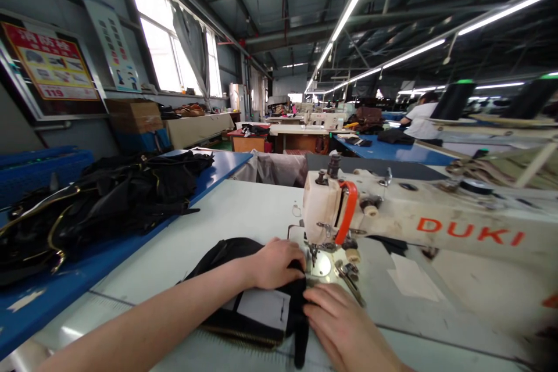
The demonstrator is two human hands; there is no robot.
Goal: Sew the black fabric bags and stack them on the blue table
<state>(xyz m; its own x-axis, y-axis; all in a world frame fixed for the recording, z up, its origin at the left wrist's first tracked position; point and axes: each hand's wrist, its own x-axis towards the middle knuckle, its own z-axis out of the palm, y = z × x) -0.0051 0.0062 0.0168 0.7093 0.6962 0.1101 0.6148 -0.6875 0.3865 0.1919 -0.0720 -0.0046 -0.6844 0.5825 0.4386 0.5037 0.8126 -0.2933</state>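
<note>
A black fabric piece with a white label patch and a zipper edge lies on the white sewing table. My left hand presses flat on the fabric just left of the needle. My right hand rests on the fabric's near right edge, fingers pointing toward the presser foot. The cream sewing machine, marked DUKI, stands right of both hands.
A heap of black fabric pieces covers a blue table on the left. A grey cloth bin sits behind the sewing table. A person in a white shirt works far off on the right, among more tables and machines.
</note>
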